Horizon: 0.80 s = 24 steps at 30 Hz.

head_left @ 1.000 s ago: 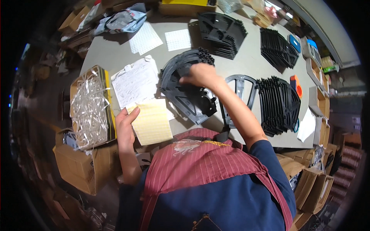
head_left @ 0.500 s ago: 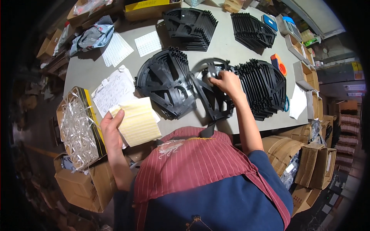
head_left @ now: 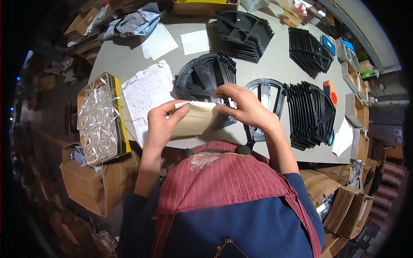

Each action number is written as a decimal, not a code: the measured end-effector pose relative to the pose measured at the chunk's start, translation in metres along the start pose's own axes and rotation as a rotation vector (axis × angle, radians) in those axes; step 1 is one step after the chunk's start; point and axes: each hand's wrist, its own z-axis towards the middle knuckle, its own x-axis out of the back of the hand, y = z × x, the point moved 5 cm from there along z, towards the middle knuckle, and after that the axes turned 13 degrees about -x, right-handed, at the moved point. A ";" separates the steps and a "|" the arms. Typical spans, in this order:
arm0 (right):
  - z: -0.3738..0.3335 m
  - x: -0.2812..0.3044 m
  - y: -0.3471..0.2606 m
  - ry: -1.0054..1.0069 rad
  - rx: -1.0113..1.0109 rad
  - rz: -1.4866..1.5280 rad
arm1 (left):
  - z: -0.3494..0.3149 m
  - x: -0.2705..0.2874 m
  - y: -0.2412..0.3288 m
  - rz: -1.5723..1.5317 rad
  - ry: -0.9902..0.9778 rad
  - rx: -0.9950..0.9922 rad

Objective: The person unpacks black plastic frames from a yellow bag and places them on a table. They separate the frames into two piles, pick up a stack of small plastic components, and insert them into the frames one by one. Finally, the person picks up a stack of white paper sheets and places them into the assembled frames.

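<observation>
A pale yellow sheet (head_left: pixel 193 122) of paper, ruled with fine lines and bowed into a curve, is held up over the near edge of the smooth grey table (head_left: pixel 266 71); other places are counted on a clock centred on it. Toward 12 lies a fan-shaped stack (head_left: pixel 193 77) of hard black plastic frames, with rounded outer rims, open cut-outs and knobbly ends. A single black frame (head_left: pixel 278 103) lies flat at 3, its arched outline showing the tabletop through the openings, and just beyond it stands a tight ribbed row (head_left: pixel 312 114) of similar pieces. More black stacks sit at 1 (head_left: pixel 245 34) and 2 (head_left: pixel 309 51). Handwritten white papers (head_left: pixel 146 99) spread at 10, and at 9 a cardboard box (head_left: pixel 123 116) with a yellow edge brims with glossy, tangled strips (head_left: pixel 99 120). The left hand (head_left: pixel 161 124) comes up from 7, its thumb laid over the sheet's top left corner and the fingers behind, so the grip is narrow and closed on the paper. The right hand (head_left: pixel 249 105) reaches in from 4, wrist bent inward, thumb at the sheet's top right corner and curled fingers just above; whether it pinches anything there I cannot tell. Below, at 6, the maroon pinstriped apron (head_left: pixel 219 185) bulges in soft folds.
</observation>
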 end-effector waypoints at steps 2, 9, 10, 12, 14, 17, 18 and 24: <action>0.008 -0.010 0.001 -0.078 -0.019 0.004 | -0.003 0.004 0.004 0.018 0.010 -0.028; 0.013 -0.032 -0.012 -0.020 0.065 0.005 | -0.016 0.016 -0.016 -0.169 0.039 0.091; 0.013 -0.036 -0.011 -0.015 0.079 -0.042 | -0.017 0.017 -0.019 -0.179 0.046 0.099; 0.014 -0.041 -0.012 0.000 0.104 -0.139 | -0.019 0.018 -0.025 -0.203 0.056 0.114; 0.015 -0.043 -0.015 0.009 0.135 -0.175 | -0.018 0.020 -0.029 -0.210 0.076 0.116; 0.015 -0.045 -0.017 0.064 0.177 -0.256 | -0.015 0.023 -0.044 -0.224 0.078 0.120; 0.015 -0.046 -0.019 0.081 0.204 -0.285 | -0.014 0.025 -0.046 -0.227 0.079 0.123; 0.021 -0.059 -0.019 0.055 0.342 -0.395 | -0.012 0.033 -0.055 -0.267 0.116 0.178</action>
